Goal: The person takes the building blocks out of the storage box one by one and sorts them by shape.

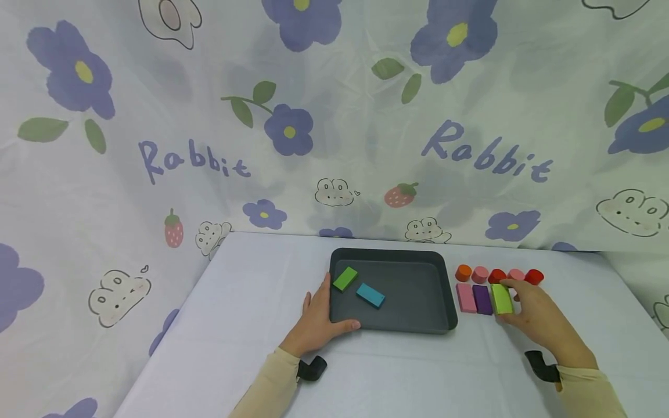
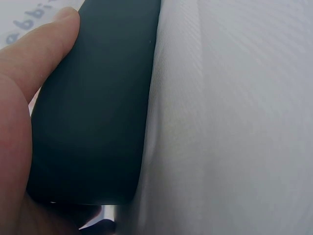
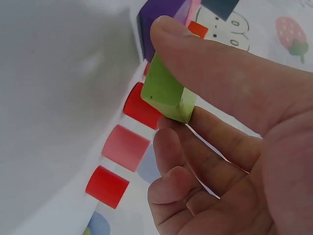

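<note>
At the near left corner of a dark grey tray [image 1: 394, 330], my left hand [image 1: 316, 325] has its fingers straight along the side wall and its thumb across the front rim. In the left wrist view the thumb [image 2: 54, 39] lies against the tray wall [image 2: 98, 107]. A green block [image 1: 345, 279] and a blue block [image 1: 370, 295] lie in the tray's left half. Right of the tray, my right hand [image 1: 540, 316] pinches a light green block [image 1: 502, 299] between thumb and fingers. The right wrist view shows this block [image 3: 166, 90] under the thumb.
Left of the pinched block stand a purple block [image 1: 482, 299] and a pink block [image 1: 466, 298]. Behind them runs a row of several small cylinders, among them an orange one [image 1: 463, 273] and a red one [image 1: 534, 277]. A printed curtain [image 1: 334, 145] hangs behind the white table.
</note>
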`<state>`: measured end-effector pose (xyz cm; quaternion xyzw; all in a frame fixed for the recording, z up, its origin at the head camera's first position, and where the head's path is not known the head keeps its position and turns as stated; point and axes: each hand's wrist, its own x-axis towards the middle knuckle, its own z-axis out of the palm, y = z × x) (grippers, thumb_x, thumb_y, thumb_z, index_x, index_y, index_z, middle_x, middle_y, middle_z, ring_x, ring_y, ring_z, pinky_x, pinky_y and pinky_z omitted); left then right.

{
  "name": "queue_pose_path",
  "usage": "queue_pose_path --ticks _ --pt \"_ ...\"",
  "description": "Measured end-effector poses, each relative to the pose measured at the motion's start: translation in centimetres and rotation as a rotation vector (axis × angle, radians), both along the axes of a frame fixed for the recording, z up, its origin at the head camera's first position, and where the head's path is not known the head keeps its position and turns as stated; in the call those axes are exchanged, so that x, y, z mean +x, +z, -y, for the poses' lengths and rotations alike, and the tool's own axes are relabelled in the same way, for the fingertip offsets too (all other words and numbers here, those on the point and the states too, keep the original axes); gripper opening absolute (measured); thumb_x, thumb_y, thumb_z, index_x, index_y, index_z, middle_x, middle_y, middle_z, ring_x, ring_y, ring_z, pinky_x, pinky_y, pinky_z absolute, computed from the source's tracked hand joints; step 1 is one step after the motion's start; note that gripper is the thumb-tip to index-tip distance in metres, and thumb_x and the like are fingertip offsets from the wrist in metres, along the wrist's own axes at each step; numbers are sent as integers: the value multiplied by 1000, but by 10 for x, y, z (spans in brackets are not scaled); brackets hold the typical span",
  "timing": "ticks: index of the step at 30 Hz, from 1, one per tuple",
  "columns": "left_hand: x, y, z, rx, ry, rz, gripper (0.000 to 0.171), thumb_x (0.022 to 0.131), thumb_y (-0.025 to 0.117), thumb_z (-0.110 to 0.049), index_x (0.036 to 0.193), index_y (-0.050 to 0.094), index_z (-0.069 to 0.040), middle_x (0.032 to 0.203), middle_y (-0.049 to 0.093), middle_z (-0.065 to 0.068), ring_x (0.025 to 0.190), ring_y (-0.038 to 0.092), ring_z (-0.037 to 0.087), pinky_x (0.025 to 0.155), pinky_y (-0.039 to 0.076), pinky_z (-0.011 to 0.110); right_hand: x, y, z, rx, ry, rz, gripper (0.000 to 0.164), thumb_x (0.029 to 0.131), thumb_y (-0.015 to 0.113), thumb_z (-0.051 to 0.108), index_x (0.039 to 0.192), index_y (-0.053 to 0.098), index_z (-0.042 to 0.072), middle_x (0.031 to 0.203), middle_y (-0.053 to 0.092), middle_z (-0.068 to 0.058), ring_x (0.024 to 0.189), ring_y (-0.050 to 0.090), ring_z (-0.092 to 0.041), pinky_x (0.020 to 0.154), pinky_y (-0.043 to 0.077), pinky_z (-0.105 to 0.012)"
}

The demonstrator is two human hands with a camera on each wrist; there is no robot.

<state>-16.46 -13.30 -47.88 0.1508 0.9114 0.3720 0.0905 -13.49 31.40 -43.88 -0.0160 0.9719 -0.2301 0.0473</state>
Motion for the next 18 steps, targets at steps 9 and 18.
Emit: queue_pose_path --ticks 9,18 --pt "0 1 0 -6 3 2 128 79 75 -67 162 -3 -7 168 10 9 153 16 27 121 -5 56 -4 -7 -3 8 -5 14 77 73 90 14 133 50 -13 123 55 -35 102 58 -49 82 54 -61" --pt "0 1 0 -10 -3 6 128 79 74 -67 162 -4 -8 168 9 9 153 15 27 121 -5 55 -4 -12 -5 0 11 23 76 75 89 12 133 49 -15 124 56 -36 100 59 -48 83 54 -61"
